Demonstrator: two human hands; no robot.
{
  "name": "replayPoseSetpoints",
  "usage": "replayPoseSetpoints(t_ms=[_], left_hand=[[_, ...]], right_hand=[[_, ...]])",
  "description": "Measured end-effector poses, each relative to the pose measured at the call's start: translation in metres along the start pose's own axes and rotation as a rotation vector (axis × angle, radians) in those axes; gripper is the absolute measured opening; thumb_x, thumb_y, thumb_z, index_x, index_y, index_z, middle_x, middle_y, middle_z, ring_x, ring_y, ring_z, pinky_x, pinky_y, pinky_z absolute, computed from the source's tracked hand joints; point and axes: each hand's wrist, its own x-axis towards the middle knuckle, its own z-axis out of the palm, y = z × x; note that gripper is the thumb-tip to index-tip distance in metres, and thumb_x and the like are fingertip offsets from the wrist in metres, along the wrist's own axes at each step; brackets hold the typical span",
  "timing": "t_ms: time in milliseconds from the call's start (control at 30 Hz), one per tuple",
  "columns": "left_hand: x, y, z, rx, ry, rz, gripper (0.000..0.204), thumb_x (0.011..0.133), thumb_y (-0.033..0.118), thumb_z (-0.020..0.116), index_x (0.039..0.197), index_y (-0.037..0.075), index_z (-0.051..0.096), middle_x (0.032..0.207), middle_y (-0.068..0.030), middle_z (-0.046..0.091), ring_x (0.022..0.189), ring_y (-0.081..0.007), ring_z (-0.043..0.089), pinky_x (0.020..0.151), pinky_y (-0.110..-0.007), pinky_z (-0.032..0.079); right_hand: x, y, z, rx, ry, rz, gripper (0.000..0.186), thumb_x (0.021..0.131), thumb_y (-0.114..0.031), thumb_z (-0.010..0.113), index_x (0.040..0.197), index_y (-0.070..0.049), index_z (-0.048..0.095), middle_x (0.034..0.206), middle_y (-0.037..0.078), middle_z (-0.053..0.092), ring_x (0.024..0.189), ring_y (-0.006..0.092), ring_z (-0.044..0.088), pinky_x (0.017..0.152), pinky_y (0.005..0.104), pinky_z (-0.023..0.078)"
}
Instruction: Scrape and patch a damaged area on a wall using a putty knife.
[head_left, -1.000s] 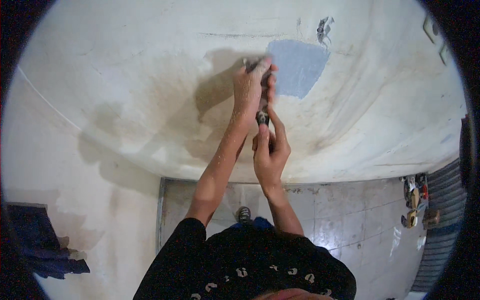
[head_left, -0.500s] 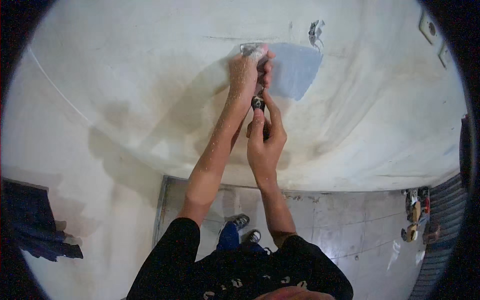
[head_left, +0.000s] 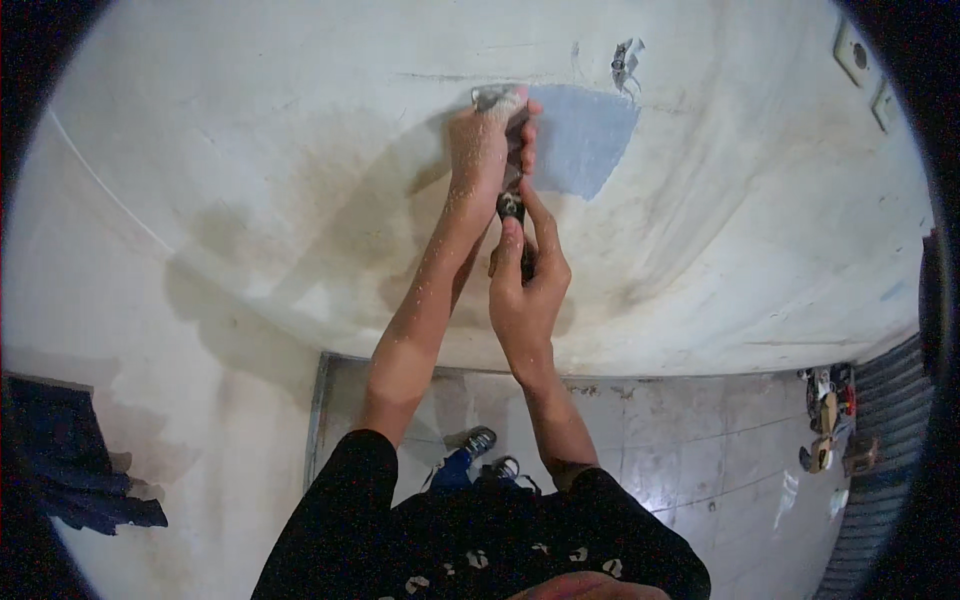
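Both hands are on a scraper [head_left: 511, 205] with a metal blade and dark handle, its top against the dingy white wall [head_left: 300, 120]. My left hand [head_left: 482, 150], closed round the upper part near the blade, has white flecks on it and along the forearm. Lower down, my right hand [head_left: 527, 290] grips the handle, thumb along it. Right of the blade is a grey-blue patch [head_left: 590, 135] with a ragged border; above that is a dark chipped mark [head_left: 623, 65] in the wall.
Sockets [head_left: 856, 52] are at upper right. A dark cloth [head_left: 55, 445] hangs at lower left. Below are the tiled floor [head_left: 700, 450] and my shoes [head_left: 478, 440]. Assorted tools and items [head_left: 825, 420] lie at right beside a grey corrugated shutter [head_left: 880, 420].
Compared with one second ago, both hands and the scraper have moved upward and slightly left along the wall. The grip looks the same, and both my shoes now show below.
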Motion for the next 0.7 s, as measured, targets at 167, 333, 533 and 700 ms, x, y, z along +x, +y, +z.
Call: replayPoseSetpoints(t_ms=[167, 333, 533, 700], left_hand=[[-0.01, -0.012, 0.0, 0.052, 0.027, 0.001, 0.03, 0.09, 0.03, 0.061, 0.08, 0.002, 0.061, 0.057, -0.0025, 0.053, 0.039, -0.0121, 0.048, 0.036, -0.026, 0.037], [0.003, -0.012, 0.009, -0.064, -0.054, 0.015, 0.032, 0.089, 0.031, 0.062, 0.08, 0.001, 0.061, 0.057, -0.0025, 0.053, 0.039, -0.0122, 0.049, 0.035, -0.027, 0.036], [-0.005, -0.009, 0.016, 0.009, -0.061, -0.055, 0.031, 0.09, 0.035, 0.06, 0.09, 0.004, 0.064, 0.057, 0.0013, 0.054, 0.04, -0.01, 0.048, 0.038, -0.025, 0.038], [0.001, -0.038, 0.001, -0.006, -0.097, -0.046, 0.033, 0.089, 0.035, 0.062, 0.09, 0.002, 0.064, 0.058, -0.0004, 0.055, 0.041, -0.0107, 0.049, 0.039, -0.026, 0.04]], right_hand=[[-0.01, -0.004, -0.007, -0.015, 0.005, 0.082, 0.035, 0.098, -0.008, 0.049, 0.132, -0.001, 0.051, 0.067, -0.003, 0.051, 0.056, 0.0029, 0.04, 0.05, 0.0197, 0.033], [0.011, -0.013, -0.006, -0.131, 0.049, -0.009, 0.035, 0.096, -0.005, 0.048, 0.13, 0.002, 0.052, 0.109, 0.018, 0.067, 0.084, 0.012, 0.061, 0.071, 0.0261, 0.048], [0.002, -0.028, -0.014, -0.085, 0.04, 0.123, 0.036, 0.097, -0.007, 0.048, 0.132, -0.001, 0.051, 0.098, 0.012, 0.066, 0.071, 0.0073, 0.056, 0.062, 0.0225, 0.045], [-0.013, 0.006, -0.006, -0.059, 0.108, 0.043, 0.036, 0.098, -0.01, 0.049, 0.133, -0.003, 0.05, 0.067, -0.002, 0.051, 0.058, 0.0031, 0.042, 0.049, 0.0213, 0.033]])
